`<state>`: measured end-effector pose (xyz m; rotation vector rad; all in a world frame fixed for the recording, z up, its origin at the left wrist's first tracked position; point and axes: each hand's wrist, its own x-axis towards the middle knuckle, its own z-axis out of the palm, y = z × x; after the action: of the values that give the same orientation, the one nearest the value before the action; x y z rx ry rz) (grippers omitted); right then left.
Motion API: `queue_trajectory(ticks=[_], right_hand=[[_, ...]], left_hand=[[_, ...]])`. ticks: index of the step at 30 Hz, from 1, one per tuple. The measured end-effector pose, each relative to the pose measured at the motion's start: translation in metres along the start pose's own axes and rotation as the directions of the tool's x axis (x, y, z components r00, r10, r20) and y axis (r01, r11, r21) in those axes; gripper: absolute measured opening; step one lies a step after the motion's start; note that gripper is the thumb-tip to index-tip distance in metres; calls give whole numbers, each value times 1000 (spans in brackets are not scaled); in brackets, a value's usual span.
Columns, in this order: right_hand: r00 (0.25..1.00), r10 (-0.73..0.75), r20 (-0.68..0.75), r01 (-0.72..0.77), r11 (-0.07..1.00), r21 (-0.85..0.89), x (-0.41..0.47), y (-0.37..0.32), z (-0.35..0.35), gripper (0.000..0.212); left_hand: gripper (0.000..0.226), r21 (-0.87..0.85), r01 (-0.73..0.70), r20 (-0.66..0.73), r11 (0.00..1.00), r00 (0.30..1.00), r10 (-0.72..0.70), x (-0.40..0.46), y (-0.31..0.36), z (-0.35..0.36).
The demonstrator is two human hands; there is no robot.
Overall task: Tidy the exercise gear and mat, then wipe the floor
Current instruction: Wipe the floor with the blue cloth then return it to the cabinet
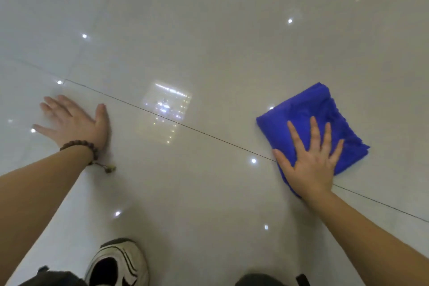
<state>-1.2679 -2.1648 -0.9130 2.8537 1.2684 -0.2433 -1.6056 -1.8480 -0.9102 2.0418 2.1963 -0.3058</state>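
A folded blue cloth (308,111) lies flat on the glossy pale tile floor (197,49) at the right. My right hand (311,158) presses down on its near half with fingers straight and spread. My left hand (74,121) rests flat on the bare floor at the left, fingers spread, palm down, with a brown bead bracelet (81,146) on the wrist. No exercise gear or mat is in view.
A thin grout line (185,125) runs diagonally from upper left to lower right, passing under the cloth. My white and black shoe (118,262) stands at the bottom centre. Ceiling lights reflect in the tiles.
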Motion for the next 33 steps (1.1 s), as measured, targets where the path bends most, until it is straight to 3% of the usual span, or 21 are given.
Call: queue_trajectory(ticks=[4, 7, 11, 13, 15, 19, 22, 28, 33], right_hand=[[962, -271, 1, 271, 962, -23, 25, -97, -1, 70], [869, -494, -3, 494, 869, 3, 48, -217, 5, 67], [826, -564, 10, 563, 825, 38, 97, -377, 11, 65], [798, -601, 55, 601, 799, 11, 117, -417, 11, 62], [766, -641, 49, 642, 766, -8, 122, -412, 12, 61], [757, -653, -25, 653, 757, 5, 86, -310, 11, 60], [761, -648, 7, 648, 761, -31, 72, -264, 7, 61], [783, -622, 30, 622, 782, -29, 107, -341, 11, 60], [740, -670, 56, 672, 741, -11, 158, -439, 11, 60]], left_hand=[[91, -15, -39, 17, 999, 999, 39, 10, -6, 6], [85, -14, -31, 29, 999, 999, 32, 13, -9, 9], [73, -61, -35, 14, 998, 999, 36, 16, -8, 12], [72, -58, -37, -1, 998, 999, 37, 16, -9, 14], [72, -67, -43, -13, 997, 999, 42, 17, -8, 13], [73, -67, -43, -12, 997, 999, 42, 16, -7, 13], [73, -78, -36, -29, 996, 999, 34, 15, -8, 14], [76, -73, -23, -17, 997, 1000, 21, 17, -7, 15], [75, -69, -28, -39, 997, 999, 25, 18, -8, 18]])
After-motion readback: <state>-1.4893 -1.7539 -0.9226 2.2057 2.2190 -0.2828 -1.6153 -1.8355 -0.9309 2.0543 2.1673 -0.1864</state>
